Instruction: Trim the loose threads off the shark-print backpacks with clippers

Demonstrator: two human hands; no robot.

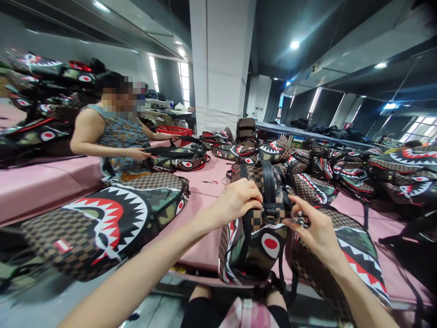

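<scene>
A checkered and camouflage backpack with a shark-mouth print and a red-and-white eye stands on its base at the table's near edge, side panel towards me. My left hand is closed on its upper edge, fingers curled beside the black carry handle. Below the handle sits a dark metal buckle. On the backpack's right side, my right hand has its thumb and fingers bent around something small and shiny, too unclear to name. Another shark-print backpack lies under my right forearm.
A similar backpack lies to the left. Across the pink table, a co-worker handles another backpack. A pen lies mid-table. More backpacks are heaped at right and far left. A white pillar rises behind.
</scene>
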